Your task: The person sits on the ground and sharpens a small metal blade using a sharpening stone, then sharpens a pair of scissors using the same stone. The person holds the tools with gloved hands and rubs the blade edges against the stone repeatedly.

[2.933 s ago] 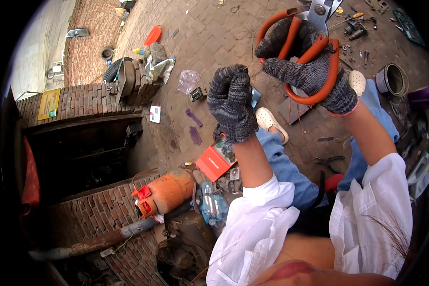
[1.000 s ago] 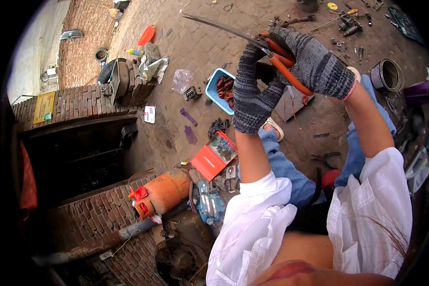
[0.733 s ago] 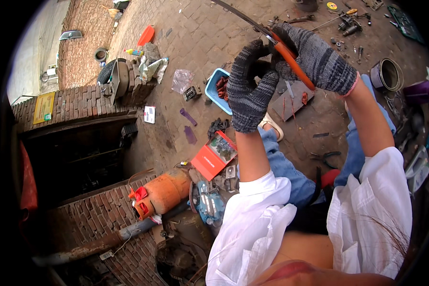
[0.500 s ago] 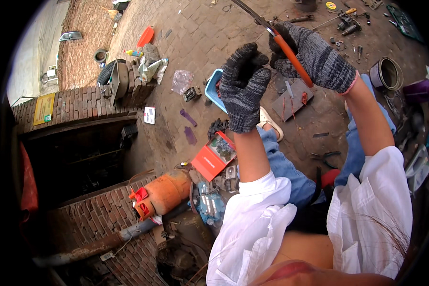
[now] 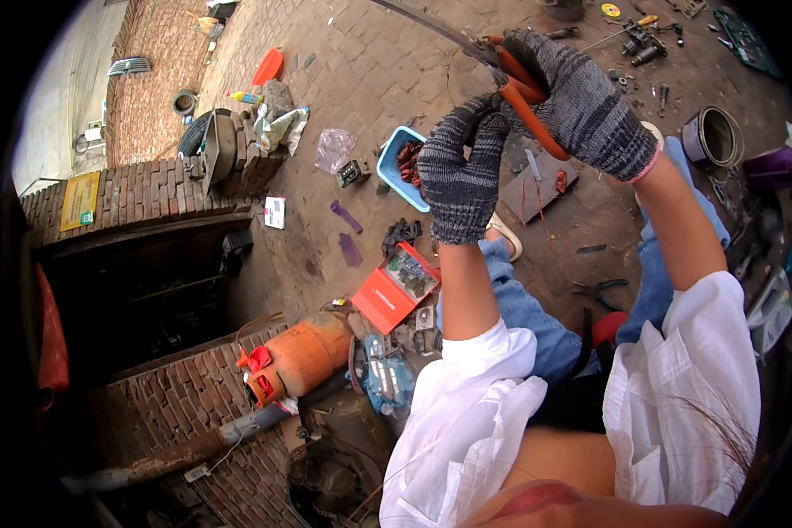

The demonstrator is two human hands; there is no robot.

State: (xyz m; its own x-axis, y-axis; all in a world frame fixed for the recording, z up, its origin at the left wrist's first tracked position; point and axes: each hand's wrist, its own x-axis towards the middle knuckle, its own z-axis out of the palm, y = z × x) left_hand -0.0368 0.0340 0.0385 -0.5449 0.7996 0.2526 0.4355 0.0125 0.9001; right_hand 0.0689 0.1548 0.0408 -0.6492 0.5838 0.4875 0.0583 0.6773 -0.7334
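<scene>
My right hand [image 5: 585, 106], in a grey-striped knit glove, is closed around orange-handled pliers [image 5: 534, 119] whose two grips stand apart. At the head of the pliers, a long dark strip [image 5: 427, 22] runs off toward the upper left; whether it belongs to the tool I cannot tell. Gloved alike, my left hand [image 5: 459, 180] is closed just left of the handles, thumb and fingers curled together, and what they hold is hidden. Beside it a light blue basin [image 5: 385, 169] contains reddish-brown pieces [image 5: 408, 164]. Below the right hand lies a flat grey board [image 5: 521, 195] with thin reddish wires.
Near my knees are an open red box [image 5: 381, 301] of small parts and dark pliers [image 5: 602, 290]. A metal can [image 5: 697, 141] stands on the right. At lower left are an orange gas cylinder [image 5: 308, 356] and a dark pit [image 5: 141, 299] with a brick edge.
The pliers' handles have swung apart, showing both grips, and the dark strip has tilted flatter toward the left. My left hand has shifted slightly right and down, uncovering more of the basin.
</scene>
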